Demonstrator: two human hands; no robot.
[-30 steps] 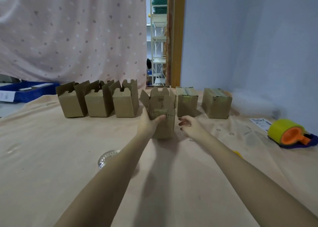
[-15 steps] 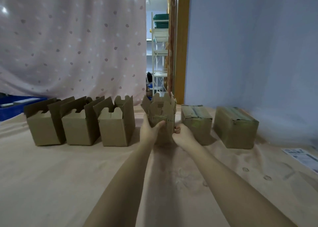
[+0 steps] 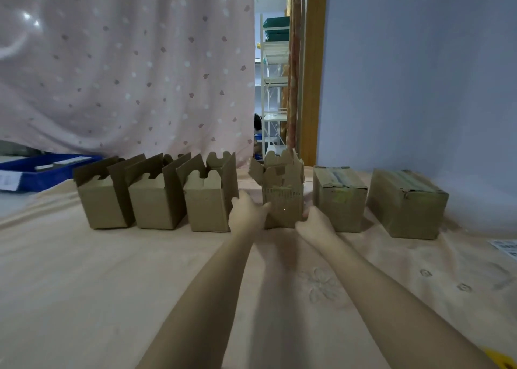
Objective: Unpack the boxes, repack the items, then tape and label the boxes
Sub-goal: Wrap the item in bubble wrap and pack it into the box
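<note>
Cardboard box (image 3: 284, 200) with its top flaps standing open sits upright on a peach cloth-covered table (image 3: 84, 284), fourth in a row of six boxes near the table's far edge. Both bare hands reach out to it from the near side. The left hand (image 3: 246, 213) grips the box's left lower side, thumb pressed across the front face and the other fingers curled out of sight around the left wall. The right hand (image 3: 314, 220) holds the right lower corner, its fingers curled against the box's right side; how far they wrap behind cannot be told.

Just left of the left-hand fingers stands an open box (image 3: 208, 200) with notched flaps raised, its right wall close to the back of that hand. Further left of it are a second open box (image 3: 156, 200) and a third open box (image 3: 102, 200), the three packed side by side and touching. Just right of the right-hand fingers is a closed box (image 3: 338, 198) with tape across its top, and beyond that, a little apart, another taped box (image 3: 407, 203).

Far beyond the left-hand fingers, at the table's left edge, lies a blue tray (image 3: 42, 170) holding paper. Far to the right of the right-hand fingers a printed label sheet (image 3: 506, 247) lies flat on the cloth. Behind the boxes hangs a pale dotted curtain (image 3: 126, 74); to its right a doorway shows white shelving (image 3: 275, 88), then a plain bluish wall (image 3: 419, 74)
</note>
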